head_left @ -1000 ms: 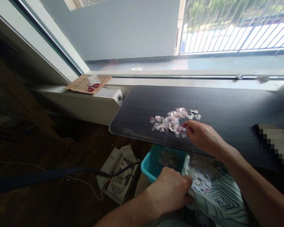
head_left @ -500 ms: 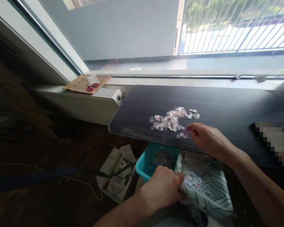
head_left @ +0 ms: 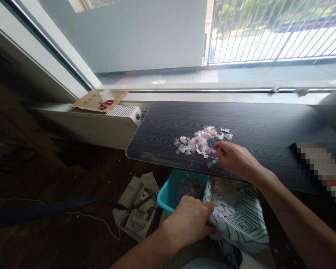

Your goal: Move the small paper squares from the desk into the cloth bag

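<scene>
A loose pile of small clear and pinkish plastic pieces (head_left: 200,142) lies on the dark tabletop (head_left: 254,119). My right hand (head_left: 236,157) is at the pile's right edge, fingers pinched on a see-through pinkish plastic piece (head_left: 212,152); its outline is hard to make out. Below the table's front edge, a teal bin (head_left: 164,194) holds small scraps in shadow. Beside it is a container lined with patterned cloth (head_left: 245,224), with many whitish pieces inside. My left hand (head_left: 189,218) is closed on the cloth-covered edge where the two meet; its fingertips are hidden.
Red-handled scissors (head_left: 106,104) rest on a brown envelope (head_left: 92,101) above the radiator (head_left: 124,112). A blurred object (head_left: 322,164) lies at the table's right. On the floor stands an open white box (head_left: 137,213) with cables. A dark strap (head_left: 72,205) crosses the lower left.
My right hand has moved slightly left and up with the plastic piece, against the pile. A couple of small bits now lie apart from it. My left hand keeps its hold.
</scene>
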Demonstrator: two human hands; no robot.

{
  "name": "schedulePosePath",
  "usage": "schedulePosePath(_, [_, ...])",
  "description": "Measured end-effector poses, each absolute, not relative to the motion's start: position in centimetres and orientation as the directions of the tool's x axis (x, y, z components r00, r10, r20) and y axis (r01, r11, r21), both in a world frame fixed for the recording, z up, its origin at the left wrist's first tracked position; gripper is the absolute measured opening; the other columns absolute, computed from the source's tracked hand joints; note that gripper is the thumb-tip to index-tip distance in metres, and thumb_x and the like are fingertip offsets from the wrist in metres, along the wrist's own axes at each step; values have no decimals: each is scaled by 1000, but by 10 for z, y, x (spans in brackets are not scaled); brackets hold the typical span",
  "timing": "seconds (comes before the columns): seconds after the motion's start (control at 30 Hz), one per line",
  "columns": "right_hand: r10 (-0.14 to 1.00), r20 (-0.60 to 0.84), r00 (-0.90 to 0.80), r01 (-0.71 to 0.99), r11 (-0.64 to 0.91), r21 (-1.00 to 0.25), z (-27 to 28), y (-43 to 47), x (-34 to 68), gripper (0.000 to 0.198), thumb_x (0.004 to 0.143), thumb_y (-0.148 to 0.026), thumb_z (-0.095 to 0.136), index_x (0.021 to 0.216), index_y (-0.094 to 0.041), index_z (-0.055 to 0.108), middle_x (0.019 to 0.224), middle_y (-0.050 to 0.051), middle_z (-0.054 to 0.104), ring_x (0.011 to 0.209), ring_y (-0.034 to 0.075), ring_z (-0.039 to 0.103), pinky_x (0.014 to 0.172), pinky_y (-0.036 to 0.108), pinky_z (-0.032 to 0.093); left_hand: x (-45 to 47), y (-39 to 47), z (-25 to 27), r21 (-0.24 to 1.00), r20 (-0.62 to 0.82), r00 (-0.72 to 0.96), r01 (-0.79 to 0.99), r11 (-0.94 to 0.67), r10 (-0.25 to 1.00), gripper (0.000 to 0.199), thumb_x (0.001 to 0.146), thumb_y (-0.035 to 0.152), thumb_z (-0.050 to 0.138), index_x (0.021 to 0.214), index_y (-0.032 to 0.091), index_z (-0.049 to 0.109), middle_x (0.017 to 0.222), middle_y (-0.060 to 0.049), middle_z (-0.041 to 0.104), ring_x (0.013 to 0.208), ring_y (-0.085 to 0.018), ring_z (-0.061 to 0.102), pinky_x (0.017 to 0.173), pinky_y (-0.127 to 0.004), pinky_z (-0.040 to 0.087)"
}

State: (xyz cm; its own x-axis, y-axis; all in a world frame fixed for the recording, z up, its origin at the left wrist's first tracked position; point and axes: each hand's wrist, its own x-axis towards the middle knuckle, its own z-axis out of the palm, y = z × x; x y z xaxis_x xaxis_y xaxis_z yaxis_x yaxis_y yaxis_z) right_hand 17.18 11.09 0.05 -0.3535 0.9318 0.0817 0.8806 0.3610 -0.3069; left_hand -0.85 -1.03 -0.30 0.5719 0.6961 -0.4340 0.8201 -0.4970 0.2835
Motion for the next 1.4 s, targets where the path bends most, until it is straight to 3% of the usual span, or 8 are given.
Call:
schedulePosePath(0.23, [910, 48, -412, 839, 399, -369, 3, 111, 158, 26, 86, -19, 42, 100, -20, 64, 89, 6, 71, 71, 17, 62, 62, 26, 39, -7, -11, -4, 289, -416, 591, 807, -516, 691, 29, 81, 43, 62, 97, 19, 61, 82, -8, 71, 76, -30, 68, 69, -36, 50])
schedulePosePath(0.6, [891, -3, -454, 829, 422, -367, 8, 103, 158, 27, 88, -19, 40, 102, -19, 63, 96, 6, 71, 76, 18, 63, 65, 26, 41, -3, -10, -3, 317, -441, 606, 795, -517, 662, 28, 82, 42, 59, 97, 18, 61, 81, -9, 71, 75, -31, 68, 68, -37, 50])
schedulePosePath(0.97, [871, -55, -488, 823, 438, -362, 14, 77, 192, 24, 86, -20, 43, 94, -23, 65, 88, 1, 71, 72, 16, 64, 63, 25, 43, -43, -5, 0, 237, -433, 411, 910, -339, 802, 18, 83, 38, 61, 88, 21, 60, 80, -5, 70, 80, -28, 67, 69, -32, 48])
schedulePosePath(1.23, [874, 42, -484, 787, 456, -416, 11, 71, 200, 22, 86, -21, 45, 96, -21, 66, 87, 1, 72, 73, 15, 66, 64, 23, 45, -44, -5, -1, 230, -401, 412, 910, -345, 818, 18, 81, 39, 63, 84, 21, 60, 77, -3, 69, 76, -27, 68, 65, -30, 48])
schedulePosePath(1.4, [931, 216, -295, 851, 359, -383, 0, 89, 215, 25, 89, -27, 46, 103, -23, 66, 93, 2, 71, 72, 16, 65, 63, 26, 45, -25, -3, -2, 251, -360, 513, 858, -449, 779, 20, 80, 39, 65, 87, 20, 62, 78, -5, 71, 75, -29, 69, 65, -34, 51])
